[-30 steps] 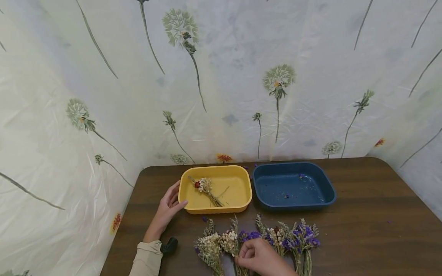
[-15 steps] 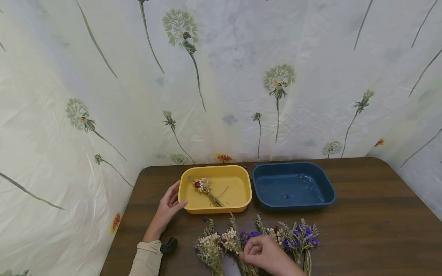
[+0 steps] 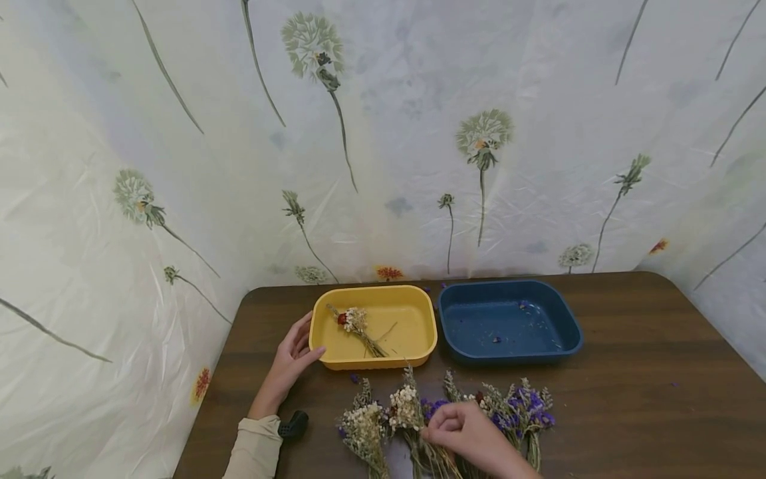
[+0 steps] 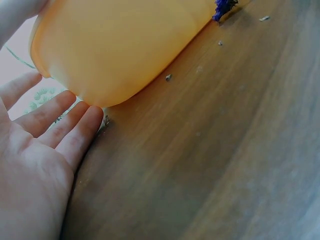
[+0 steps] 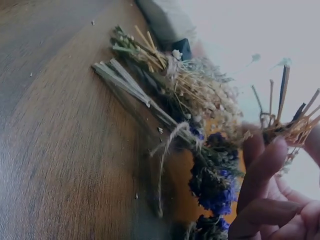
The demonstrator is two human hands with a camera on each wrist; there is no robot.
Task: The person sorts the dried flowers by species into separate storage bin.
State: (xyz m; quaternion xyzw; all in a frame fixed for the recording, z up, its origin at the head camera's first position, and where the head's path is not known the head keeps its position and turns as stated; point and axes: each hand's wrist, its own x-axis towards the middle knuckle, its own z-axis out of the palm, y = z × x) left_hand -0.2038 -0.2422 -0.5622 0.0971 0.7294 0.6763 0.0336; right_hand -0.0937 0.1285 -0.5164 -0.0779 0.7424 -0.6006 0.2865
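My left hand (image 3: pixel 291 356) rests at the left end of a yellow tray (image 3: pixel 409 326), fingers along its outer wall and thumb over the front corner. In the left wrist view the fingers are straight, fingertips at the wall. My right hand (image 3: pixel 467 431) pinches the tied stems of a dried flower bouquet (image 3: pixel 405 406) with cream blossoms, tilted over the bouquets at the table's front. The right wrist view shows its cut stem ends (image 5: pixel 282 107) sticking up past the fingertips. A small bouquet (image 3: pixel 359 326) with a red flower lies inside the yellow tray.
A blue tray (image 3: pixel 509 322) with petal crumbs stands right of the yellow one. A cream bouquet (image 3: pixel 365 429) and purple bouquets (image 3: pixel 529 412) lie along the front of the brown table (image 3: pixel 646 372). A black object (image 3: pixel 294 424) sits by the left wrist. Dandelion-patterned sheeting (image 3: pixel 395 133) hangs behind.
My right hand has moved slightly right, and the cream-blossomed bouquet in its fingers has come up and tilted, stems swinging right. The left hand and both trays have stayed put.
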